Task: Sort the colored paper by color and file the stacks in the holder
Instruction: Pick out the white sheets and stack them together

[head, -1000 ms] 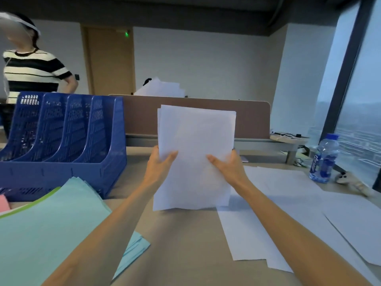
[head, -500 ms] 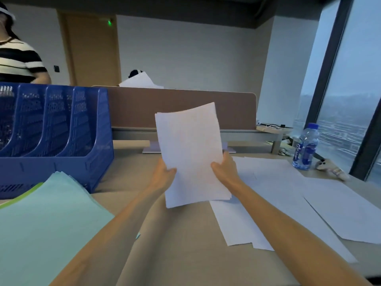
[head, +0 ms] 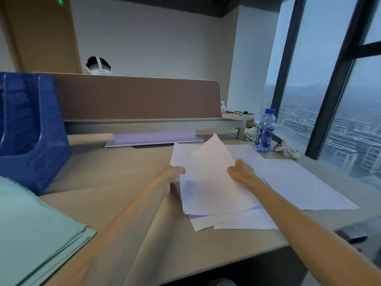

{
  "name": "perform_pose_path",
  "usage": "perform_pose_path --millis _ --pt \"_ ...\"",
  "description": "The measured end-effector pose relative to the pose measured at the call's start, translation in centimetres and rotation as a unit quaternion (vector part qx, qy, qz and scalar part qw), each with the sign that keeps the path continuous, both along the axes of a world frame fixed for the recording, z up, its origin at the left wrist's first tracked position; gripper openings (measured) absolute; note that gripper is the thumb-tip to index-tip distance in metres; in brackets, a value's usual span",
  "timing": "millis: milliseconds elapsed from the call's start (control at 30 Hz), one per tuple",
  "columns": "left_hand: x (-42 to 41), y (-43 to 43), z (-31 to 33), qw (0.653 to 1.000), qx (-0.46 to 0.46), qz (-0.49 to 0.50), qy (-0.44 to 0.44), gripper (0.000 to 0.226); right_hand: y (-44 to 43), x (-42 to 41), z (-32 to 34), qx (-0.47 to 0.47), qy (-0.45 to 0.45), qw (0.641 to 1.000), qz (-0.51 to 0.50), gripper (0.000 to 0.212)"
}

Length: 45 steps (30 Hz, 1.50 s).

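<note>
Left hand, right hand grasp white stack, well right of holder; teal stack before holder; loose white sheets farther right. Filing apparently not begun.

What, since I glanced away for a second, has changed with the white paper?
The white stack, held upright a second ago, has come down nearly flat over the loose white sheets on the desk. The left hand and right hand still grip its sides. The blue holder and teal stack unmoved.
</note>
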<state>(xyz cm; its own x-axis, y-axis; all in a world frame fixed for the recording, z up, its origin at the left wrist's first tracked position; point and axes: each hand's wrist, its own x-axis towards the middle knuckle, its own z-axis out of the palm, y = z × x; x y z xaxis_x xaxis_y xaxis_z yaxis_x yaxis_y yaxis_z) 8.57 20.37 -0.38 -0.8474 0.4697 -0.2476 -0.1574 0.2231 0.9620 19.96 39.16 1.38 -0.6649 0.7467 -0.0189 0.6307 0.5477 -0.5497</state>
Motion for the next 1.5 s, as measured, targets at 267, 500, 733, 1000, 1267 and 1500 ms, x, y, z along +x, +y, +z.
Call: perform_pose_path --millis 267,500,733,1000,1267,1500 --pt "-0.2 1.0 0.2 0.994 0.058 0.065 -0.071 0.032 0.3 1.1 -0.4 -0.066 -0.018 0.997 0.036 0.053" --pt "0.7 4.1 -0.9 1.000 0.004 0.022 0.008 0.053 4.2 4.8 0.3 -0.065 0.067 0.995 -0.027 0.040" --pt "3.9 6.8 0.9 0.996 0.009 -0.072 -0.056 0.032 4.2 6.8 -0.3 -0.068 -0.016 0.997 -0.019 0.037" --pt "4.7 8.5 0.7 0.996 0.029 -0.081 -0.020 0.050 5.9 6.7 0.4 -0.118 0.124 0.985 -0.025 0.032" --pt "6.9 17.1 1.7 0.991 0.048 -0.122 -0.008 0.052 14.2 9.8 2.3 -0.077 0.205 0.971 -0.095 0.010" --pt "7.8 23.5 0.8 0.982 0.021 -0.176 -0.070 0.049 24.6 10.7 -3.8 0.000 -0.061 0.987 -0.147 0.022"
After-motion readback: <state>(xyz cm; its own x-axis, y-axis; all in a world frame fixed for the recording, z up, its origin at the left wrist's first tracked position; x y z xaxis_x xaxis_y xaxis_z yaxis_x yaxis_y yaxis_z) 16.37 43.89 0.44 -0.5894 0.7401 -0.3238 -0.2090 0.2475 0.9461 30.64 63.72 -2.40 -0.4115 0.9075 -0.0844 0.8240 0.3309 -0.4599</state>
